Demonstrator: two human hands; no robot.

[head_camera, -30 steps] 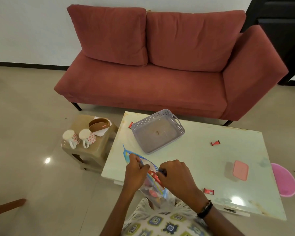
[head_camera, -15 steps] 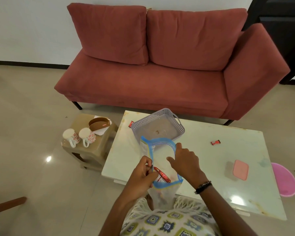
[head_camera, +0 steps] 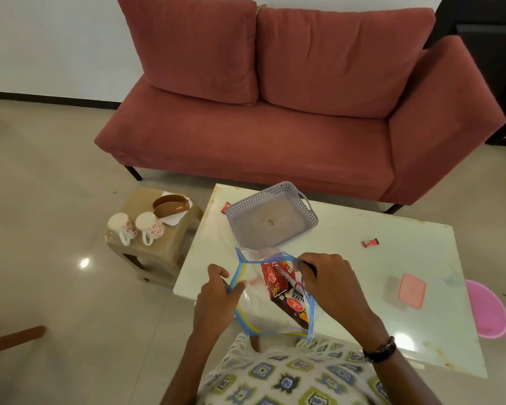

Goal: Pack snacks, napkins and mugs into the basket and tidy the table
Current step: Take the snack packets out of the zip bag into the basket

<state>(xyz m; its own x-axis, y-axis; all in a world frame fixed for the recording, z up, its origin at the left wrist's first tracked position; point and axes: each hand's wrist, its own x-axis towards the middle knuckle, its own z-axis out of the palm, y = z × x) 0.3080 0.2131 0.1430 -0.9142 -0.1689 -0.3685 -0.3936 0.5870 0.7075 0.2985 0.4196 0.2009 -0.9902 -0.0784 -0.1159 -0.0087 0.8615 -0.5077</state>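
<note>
- Two hands hold a clear zip bag (head_camera: 270,299) open over the near edge of the bench (head_camera: 362,276): the left hand (head_camera: 216,296) has its grip pinched on the bag's left rim, and the right hand (head_camera: 330,283) pinches the right rim.
- Red snack packets (head_camera: 281,290) sit inside the bag; their print is partly hidden by the plastic and a thumb.
- An empty grey basket (head_camera: 270,219) stands near the far left corner, half hiding a small red wrapper (head_camera: 225,206) behind it.
- Another wrapper (head_camera: 370,243) lies mid-bench, and a pink lid (head_camera: 412,290) lies toward the right edge.
- Two mugs (head_camera: 135,228) rest on their sides on a stool (head_camera: 158,247) beside a brown holder (head_camera: 170,205) with napkins (head_camera: 174,219).
</note>
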